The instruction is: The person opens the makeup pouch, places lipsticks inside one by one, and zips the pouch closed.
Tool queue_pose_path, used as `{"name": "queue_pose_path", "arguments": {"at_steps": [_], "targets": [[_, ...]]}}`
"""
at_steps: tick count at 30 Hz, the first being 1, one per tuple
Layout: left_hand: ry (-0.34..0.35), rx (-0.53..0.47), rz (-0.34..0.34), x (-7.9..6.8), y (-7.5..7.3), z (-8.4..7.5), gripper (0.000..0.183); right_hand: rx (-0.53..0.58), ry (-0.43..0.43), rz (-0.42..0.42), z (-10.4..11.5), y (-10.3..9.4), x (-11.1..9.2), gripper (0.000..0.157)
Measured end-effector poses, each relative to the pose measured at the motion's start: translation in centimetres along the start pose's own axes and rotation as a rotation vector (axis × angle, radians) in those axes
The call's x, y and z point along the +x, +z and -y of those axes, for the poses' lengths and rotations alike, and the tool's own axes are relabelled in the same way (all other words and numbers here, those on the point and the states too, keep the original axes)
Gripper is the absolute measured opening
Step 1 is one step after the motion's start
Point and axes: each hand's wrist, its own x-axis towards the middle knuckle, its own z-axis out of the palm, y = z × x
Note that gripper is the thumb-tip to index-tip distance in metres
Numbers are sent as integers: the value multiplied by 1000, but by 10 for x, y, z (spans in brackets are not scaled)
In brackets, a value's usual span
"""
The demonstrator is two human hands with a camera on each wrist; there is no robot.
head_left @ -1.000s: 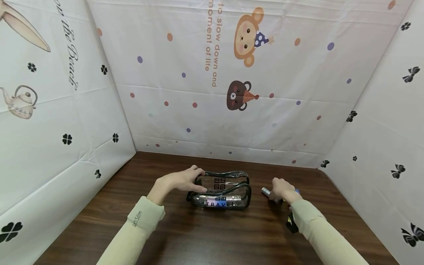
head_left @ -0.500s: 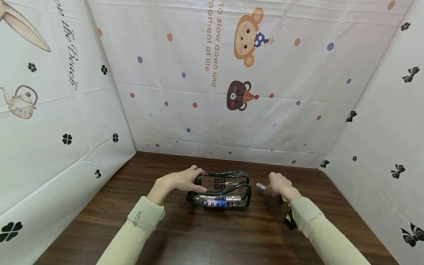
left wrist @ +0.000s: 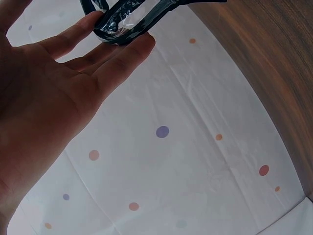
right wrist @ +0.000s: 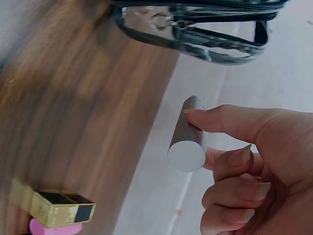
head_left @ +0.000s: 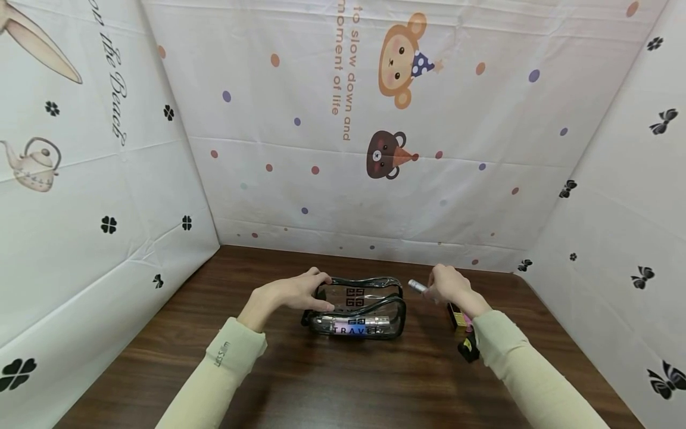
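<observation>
A clear travel pouch with black trim [head_left: 356, 296] stands on the table, its top gaping. Inside it, along the front, lies a shiny silver and purple-blue tube [head_left: 379, 322]. My left hand [head_left: 292, 292] holds the pouch's left end, thumb in front and fingers at the back rim; the left wrist view has the fingers on the black trim [left wrist: 151, 22]. To the right of the pouch, my right hand [head_left: 450, 286] pinches a slim silver cylinder [head_left: 417, 286] between thumb and forefinger, above the table. Its flat round end [right wrist: 187, 156] shows in the right wrist view.
Beneath and beside the right forearm lie a gold and black box [head_left: 457, 317], a pink item [head_left: 468, 325] partly hidden, and a small black item with a yellow mark [head_left: 468, 350]. Printed white cloth walls [head_left: 300, 196] enclose the brown wooden table [head_left: 343, 381].
My right hand has lifted the silver cylinder and moved it up and left toward the pouch, uncovering the gold and black box and pink item. My left hand and the pouch stay put.
</observation>
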Motion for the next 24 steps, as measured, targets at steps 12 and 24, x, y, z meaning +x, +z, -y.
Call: {"name": "queue_pose_path", "arguments": {"at_steps": [12, 24], "targets": [[-2, -5, 8, 0, 0, 0, 62, 28, -46, -48, 20, -17, 0, 17], [1, -1, 8, -1, -2, -2, 62, 32, -143, -95, 49, -27, 0, 18]]}}
